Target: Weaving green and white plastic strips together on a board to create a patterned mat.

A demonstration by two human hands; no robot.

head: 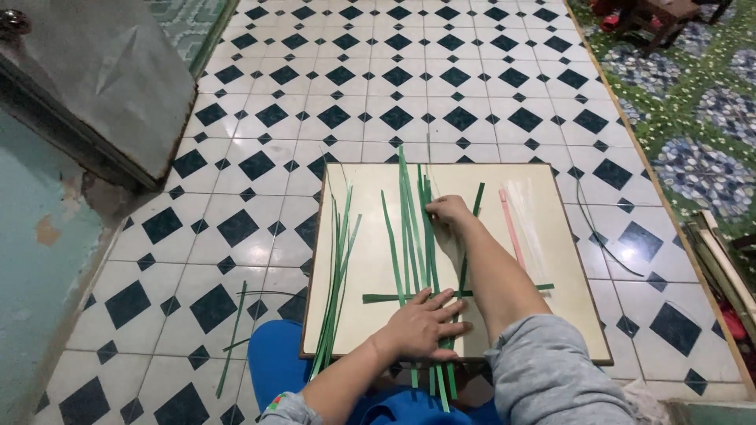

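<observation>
Head view looks down on your square cream-coloured board [543,260] resting on your lap above a floor of white tiles with dark blue diamonds [378,86]. Your left hand [425,323] lies flat, fingers spread, pressing the near ends of the upright long green leaf strips [409,228] where they meet the single crosswise green strip [378,297] near the board's near edge. Your right hand [449,211] reaches far up the board, its fingers curled together on the upper part of those upright strips; whether they pinch 1 strip or only press on them cannot be told.

To do this step well, keep the flat left palm firm on the crossing so the laid strips do not fan out, and judge each strip by its far end before you move it. Slide the right fingers along 1 strip only, keeping it parallel to and touching its neighbour, so no gap opens in the weave.

A loose bundle of green strips [337,275] lies along the left side of the board, within easy reach. A thin pink strip [512,228] and some pale whitish strips [529,216] lie on the right side, apart from the work. 2 or 3 stray green strips [232,338] lie on the tiles to the near left.
</observation>
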